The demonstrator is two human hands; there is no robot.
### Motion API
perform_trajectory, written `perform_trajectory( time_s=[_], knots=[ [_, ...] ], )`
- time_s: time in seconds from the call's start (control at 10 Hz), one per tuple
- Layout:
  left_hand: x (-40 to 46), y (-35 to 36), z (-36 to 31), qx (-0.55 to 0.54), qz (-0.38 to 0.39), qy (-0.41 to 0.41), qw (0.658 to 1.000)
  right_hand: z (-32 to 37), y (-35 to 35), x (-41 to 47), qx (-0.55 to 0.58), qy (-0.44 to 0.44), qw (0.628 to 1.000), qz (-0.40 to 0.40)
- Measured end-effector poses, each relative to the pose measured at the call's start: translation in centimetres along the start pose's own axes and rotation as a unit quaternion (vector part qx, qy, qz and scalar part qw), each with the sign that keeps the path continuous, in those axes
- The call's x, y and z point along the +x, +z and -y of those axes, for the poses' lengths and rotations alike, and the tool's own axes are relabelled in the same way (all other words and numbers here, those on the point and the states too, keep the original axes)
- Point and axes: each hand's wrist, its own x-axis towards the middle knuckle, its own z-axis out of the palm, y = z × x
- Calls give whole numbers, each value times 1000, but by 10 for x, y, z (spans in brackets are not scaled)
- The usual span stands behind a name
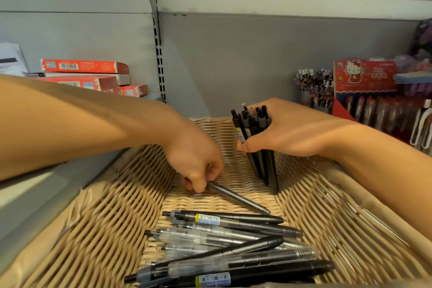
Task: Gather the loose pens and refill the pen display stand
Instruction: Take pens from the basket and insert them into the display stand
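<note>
Left hand (196,161) down in the wicker basket (98,217), grip pinching the end of one pen (238,199) lying on its floor. Right hand (287,133) near the basket's far edge, grip closed round an upright bundle of pens (253,128). Loose pens (229,241) heaped at the near edge.

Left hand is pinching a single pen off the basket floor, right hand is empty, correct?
Not quite. In the head view the right hand grips an upright bundle of black pens. The left hand does pinch a single pen in the basket.
</note>
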Motion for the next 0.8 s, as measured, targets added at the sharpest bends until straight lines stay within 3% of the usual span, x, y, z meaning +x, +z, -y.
perform_trajectory(
  time_s=[0.1,0.2,0.3,0.4,0.6,0.8],
  knots=[
    [2,-2,13,-61,-77,58,993,-1,0,1,9,-2,1000,-8],
    [8,-13,16,-223,-206,131,944,-2,-2,1,24,2,999,-22],
    [17,-15,17,-377,-261,137,878,-6,-3,3,43,13,998,-48],
    [18,-14,20,-452,-261,132,843,-10,-1,6,56,16,997,-56],
    [13,-10,16,-508,-235,138,817,-14,2,12,51,14,996,-73],
    [4,-18,1,-512,-302,123,795,-9,-2,9,97,-24,991,-94]
  ],
)
